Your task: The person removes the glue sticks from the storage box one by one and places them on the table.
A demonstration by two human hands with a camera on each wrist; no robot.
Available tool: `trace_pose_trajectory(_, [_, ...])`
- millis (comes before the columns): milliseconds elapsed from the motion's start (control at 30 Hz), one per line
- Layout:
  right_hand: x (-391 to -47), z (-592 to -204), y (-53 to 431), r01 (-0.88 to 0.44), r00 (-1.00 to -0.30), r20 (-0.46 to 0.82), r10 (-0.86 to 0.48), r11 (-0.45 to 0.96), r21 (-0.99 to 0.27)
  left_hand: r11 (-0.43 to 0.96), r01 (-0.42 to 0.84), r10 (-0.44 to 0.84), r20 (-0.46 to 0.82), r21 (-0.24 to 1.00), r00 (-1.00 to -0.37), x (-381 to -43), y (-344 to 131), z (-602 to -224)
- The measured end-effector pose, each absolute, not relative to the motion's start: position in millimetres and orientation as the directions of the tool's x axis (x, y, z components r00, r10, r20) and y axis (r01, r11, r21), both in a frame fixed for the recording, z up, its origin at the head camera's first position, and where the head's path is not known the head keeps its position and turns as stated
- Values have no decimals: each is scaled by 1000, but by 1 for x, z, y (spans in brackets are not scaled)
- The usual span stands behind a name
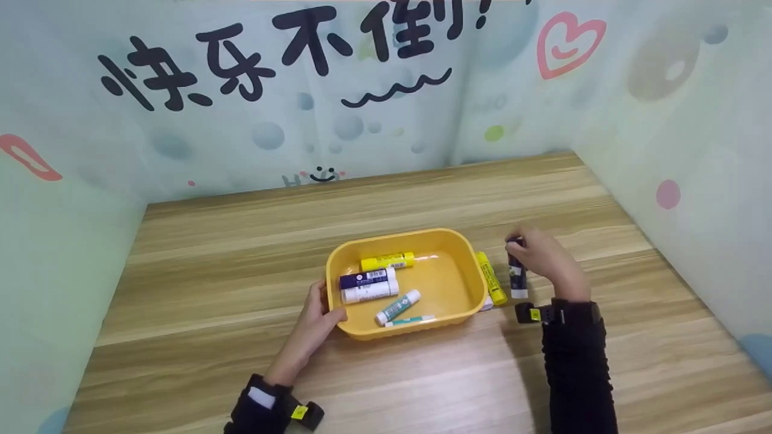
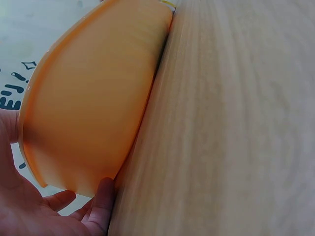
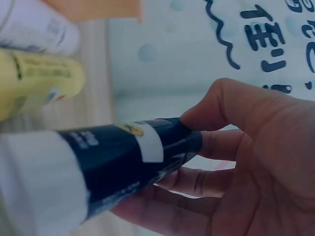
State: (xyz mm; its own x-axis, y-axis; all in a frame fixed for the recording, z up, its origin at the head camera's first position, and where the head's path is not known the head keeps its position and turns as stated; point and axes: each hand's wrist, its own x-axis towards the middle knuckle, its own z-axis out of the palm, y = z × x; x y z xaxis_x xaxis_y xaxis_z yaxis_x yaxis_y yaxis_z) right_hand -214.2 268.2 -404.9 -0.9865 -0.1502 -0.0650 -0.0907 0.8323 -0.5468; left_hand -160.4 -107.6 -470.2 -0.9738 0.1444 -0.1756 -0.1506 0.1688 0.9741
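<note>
A yellow plastic basin [image 1: 446, 241] stands on the wooden table, and my left hand [image 1: 313, 322] grips its left end with the thumb over the rim. My right hand [image 1: 543, 256] pinches a dark blue glue stick [image 1: 516, 271] by its far end, its white end pointing toward me. Inside the basin lie a yellow glue stick [image 1: 386, 261], a dark purple one [image 1: 365, 278], a white one [image 1: 371, 292], a small green-and-white one [image 1: 398, 307] and a thin teal-and-white stick [image 1: 411, 320]. Between basin and right hand lies another yellow glue stick [image 1: 491, 278].
A white glue stick [image 3: 37, 27] lies beside the yellow one, partly hidden by the basin in the head view. The wooden table [image 1: 241, 241] meets a printed cloth backdrop [image 1: 386, 132] at the back and both sides.
</note>
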Motion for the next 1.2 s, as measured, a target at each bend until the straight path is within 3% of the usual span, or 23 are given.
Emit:
trace_pose_trajectory(367, [-228, -433, 266, -67, -975, -151, -165, 860, -506, 214, -152, 148, -185, 965, -971, -146, -103, -438])
trace_pose_trajectory(667, [-236, -444, 261, -7, -968, -209, -137, 849, -528, 181, -144, 143, -171, 973, -975, -157, -107, -463])
trace_pose_trajectory(900, [-236, -444, 257, 10, -972, -201, -120, 835, -550, 193, -117, 124, -143, 974, -982, -161, -107, -477])
trace_pose_trajectory(1200, [-227, -426, 253, -5, -964, -224, -141, 856, -518, 202, -110, 142, -140, 973, -980, -149, -104, -449])
